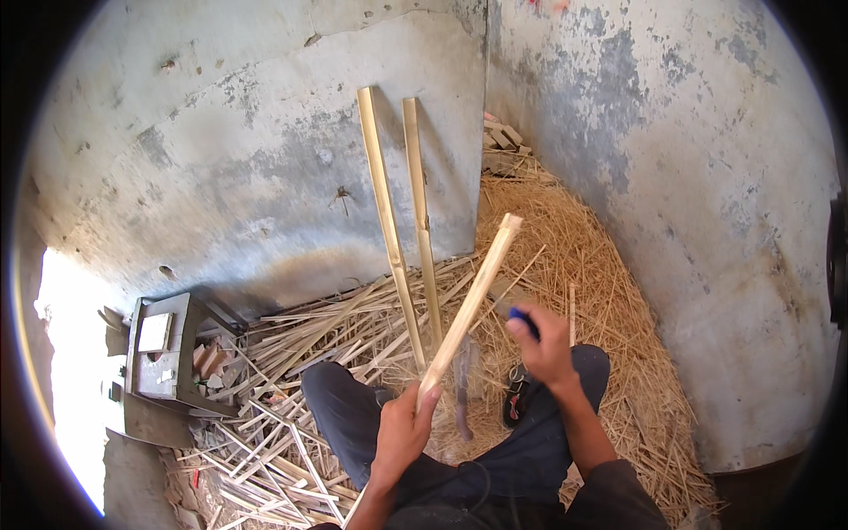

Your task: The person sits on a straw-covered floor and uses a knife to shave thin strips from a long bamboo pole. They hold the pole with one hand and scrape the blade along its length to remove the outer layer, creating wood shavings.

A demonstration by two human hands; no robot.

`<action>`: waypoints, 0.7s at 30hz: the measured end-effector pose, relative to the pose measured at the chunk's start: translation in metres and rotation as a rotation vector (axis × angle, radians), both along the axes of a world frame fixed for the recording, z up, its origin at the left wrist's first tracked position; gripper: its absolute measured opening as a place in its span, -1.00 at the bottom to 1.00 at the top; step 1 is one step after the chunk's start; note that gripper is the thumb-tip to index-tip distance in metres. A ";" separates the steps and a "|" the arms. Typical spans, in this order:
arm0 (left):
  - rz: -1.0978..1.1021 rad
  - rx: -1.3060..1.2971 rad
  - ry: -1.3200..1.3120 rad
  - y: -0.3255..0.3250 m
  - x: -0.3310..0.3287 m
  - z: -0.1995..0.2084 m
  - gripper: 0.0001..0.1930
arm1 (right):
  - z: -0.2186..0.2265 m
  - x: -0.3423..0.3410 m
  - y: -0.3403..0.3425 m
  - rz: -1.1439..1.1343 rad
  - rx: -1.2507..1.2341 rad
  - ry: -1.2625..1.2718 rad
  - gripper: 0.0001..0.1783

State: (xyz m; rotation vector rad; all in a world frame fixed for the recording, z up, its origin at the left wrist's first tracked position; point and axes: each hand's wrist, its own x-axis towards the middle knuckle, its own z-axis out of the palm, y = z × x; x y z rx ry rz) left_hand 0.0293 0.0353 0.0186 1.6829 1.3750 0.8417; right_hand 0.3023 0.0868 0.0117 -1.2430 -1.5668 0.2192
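My left hand [403, 435] is closed around the lower end of a pale split bamboo strip [468, 305]. The strip slants up and away to the right, its far end raised above the shavings. To the right of the strip, my right hand [546, 346] is closed on a blue handle [525, 321]; whatever tool it belongs to does not show clearly. Between my legs a dark, narrow, slightly curved piece [463, 393] stands or lies below the strip. Two longer bamboo slats [382, 181] lean against the wall in front of me.
Thin bamboo shavings [609, 353] heap up along the right wall. Loose split strips [327, 331] lie scattered to the left. A dark wooden stand [181, 344] with a pale block [155, 332] on it is at far left. Worn plaster walls [265, 159] meet ahead.
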 end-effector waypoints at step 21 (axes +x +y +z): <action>-0.184 -0.216 -0.384 0.013 0.013 0.005 -0.65 | 0.003 -0.028 -0.015 0.331 -0.256 0.508 -0.70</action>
